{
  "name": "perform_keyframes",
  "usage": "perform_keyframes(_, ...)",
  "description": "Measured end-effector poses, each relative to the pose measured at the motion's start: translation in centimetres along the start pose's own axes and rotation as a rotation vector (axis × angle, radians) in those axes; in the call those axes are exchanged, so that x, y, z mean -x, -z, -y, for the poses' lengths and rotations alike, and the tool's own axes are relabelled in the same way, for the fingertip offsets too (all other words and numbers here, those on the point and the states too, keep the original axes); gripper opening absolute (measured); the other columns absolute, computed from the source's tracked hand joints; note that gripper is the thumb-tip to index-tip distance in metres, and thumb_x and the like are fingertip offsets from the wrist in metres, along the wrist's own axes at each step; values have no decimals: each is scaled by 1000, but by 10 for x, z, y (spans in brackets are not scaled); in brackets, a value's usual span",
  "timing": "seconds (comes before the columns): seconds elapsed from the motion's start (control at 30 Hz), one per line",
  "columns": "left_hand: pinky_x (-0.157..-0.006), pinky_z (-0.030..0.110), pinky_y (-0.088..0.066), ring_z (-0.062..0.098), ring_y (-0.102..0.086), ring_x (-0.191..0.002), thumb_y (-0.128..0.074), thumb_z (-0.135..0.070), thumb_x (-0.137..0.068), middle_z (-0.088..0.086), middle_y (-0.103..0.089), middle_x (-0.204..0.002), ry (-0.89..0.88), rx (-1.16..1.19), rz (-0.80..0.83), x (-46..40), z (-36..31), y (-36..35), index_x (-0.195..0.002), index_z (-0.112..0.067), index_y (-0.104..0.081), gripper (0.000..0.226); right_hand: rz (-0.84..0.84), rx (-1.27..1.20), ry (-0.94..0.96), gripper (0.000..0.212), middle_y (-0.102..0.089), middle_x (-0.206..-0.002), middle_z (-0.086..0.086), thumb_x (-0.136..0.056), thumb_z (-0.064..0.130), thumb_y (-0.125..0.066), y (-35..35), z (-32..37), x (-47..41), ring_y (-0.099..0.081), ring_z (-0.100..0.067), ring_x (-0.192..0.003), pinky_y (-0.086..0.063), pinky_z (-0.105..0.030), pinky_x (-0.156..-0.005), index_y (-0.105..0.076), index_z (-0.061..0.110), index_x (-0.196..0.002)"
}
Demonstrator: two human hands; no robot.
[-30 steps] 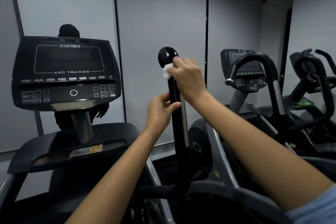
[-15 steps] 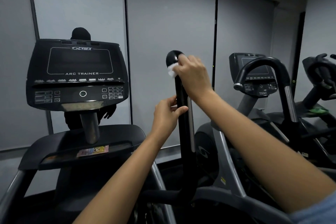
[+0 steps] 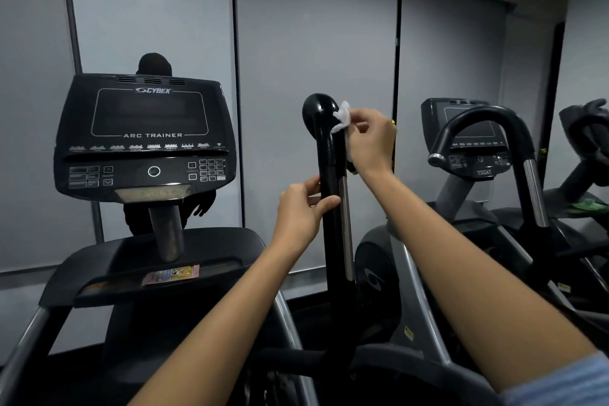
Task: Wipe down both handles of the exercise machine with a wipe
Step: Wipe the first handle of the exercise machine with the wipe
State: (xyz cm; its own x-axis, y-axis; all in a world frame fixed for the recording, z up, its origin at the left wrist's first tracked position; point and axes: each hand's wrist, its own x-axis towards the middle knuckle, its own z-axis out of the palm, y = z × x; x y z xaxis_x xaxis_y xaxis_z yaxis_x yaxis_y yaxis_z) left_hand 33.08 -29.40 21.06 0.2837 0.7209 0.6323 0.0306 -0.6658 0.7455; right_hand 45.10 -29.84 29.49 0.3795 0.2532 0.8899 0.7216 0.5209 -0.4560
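Head view: at frame centre our right hand (image 3: 369, 138) is pinching the wipe (image 3: 341, 117) against the handle (image 3: 329, 155); left hand (image 3: 303, 208) is gripping lower. The small wad risks slipping free, leaving patches unwiped.
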Motion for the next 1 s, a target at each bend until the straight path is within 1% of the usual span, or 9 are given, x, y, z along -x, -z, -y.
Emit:
perform_keyframes(0.13,-96,39,-51,13,-67,-99,-70,-10,-82,-4,-70,-106,14,17,0,-1,0,0,-122,-17,-61,41,63,-74,-60,6,-67,-80,-4,-84,5,-64,15,-16,40,-61,-11,-70,-50,-19,-64,-69,7,-83)
perform_keyframes(0.27,-96,41,-50,14,-67,-100,-70,-10,-82,-2,-71,-107,31,33,6,-3,2,1,-121,-17,-62,40,75,-82,-72,9,-65,-76,-2,-85,14,-66,9,-12,16,-62,-14,-69,-49,-22,-59,-67,7,-80)
perform_keyframes(0.43,-97,40,-51,15,-66,-103,-68,-10,-83,-2,-70,-110,15,41,6,-2,2,0,-123,-16,-60,41,64,-223,-203,15,-65,-77,-3,-88,27,-64,-5,-10,-10,-64,-22,-69,-52,-28,-59,-64,16,-77)
perform_keyframes(0.53,-96,43,-50,16,-66,-103,-70,-10,-81,-1,-70,-110,16,55,7,-3,5,1,-122,-17,-61,42,100,-166,-121,11,-64,-76,0,-86,7,-62,8,-20,21,-63,-20,-71,-54,-32,-64,-65,15,-79)
perform_keyframes(0.63,-95,44,-51,19,-67,-101,-72,-8,-79,5,-68,-114,24,87,37,-7,6,4,-125,-15,-59,48,82,10,114,16,-61,-77,-6,-85,-1,-58,19,-16,45,-56,-14,-67,-43,-21,-59,-72,7,-85)
perform_keyframes(0.7,-94,45,-51,21,-66,-104,-76,-10,-76,8,-59,-129,38,96,46,-10,3,5,-136,-9,-46,67,91,101,218,16,-58,-75,-9,-85,1,-57,16,-8,37,-51,-14,-64,-33,-17,-57,-73,5,-87)
perform_keyframes(0.8,-95,39,-51,19,-62,-109,-82,-20,-69,5,-51,-138,50,-2,-12,-15,-1,9,-143,-9,-35,88,105,231,265,18,-54,-72,-14,-88,11,-57,4,7,-1,-50,-25,-61,-21,-23,-55,-72,4,-82)
perform_keyframes(0.9,-95,36,-51,14,-63,-104,-79,-29,-72,4,-54,-135,52,19,-52,-18,-5,11,-141,-8,-38,83,198,352,227,22,-52,-77,-13,-89,15,-54,-6,17,-39,-53,-30,-71,-26,-27,-61,-73,5,-84)
perform_keyframes(1.0,-95,41,-52,11,-65,-98,-75,-33,-76,3,-59,-126,69,100,-118,-23,-5,11,-137,-6,-43,74,230,405,284,21,-46,-78,-8,-88,11,-51,-5,20,-32,-52,-29,-71,-28,-27,-62,-71,5,-87)
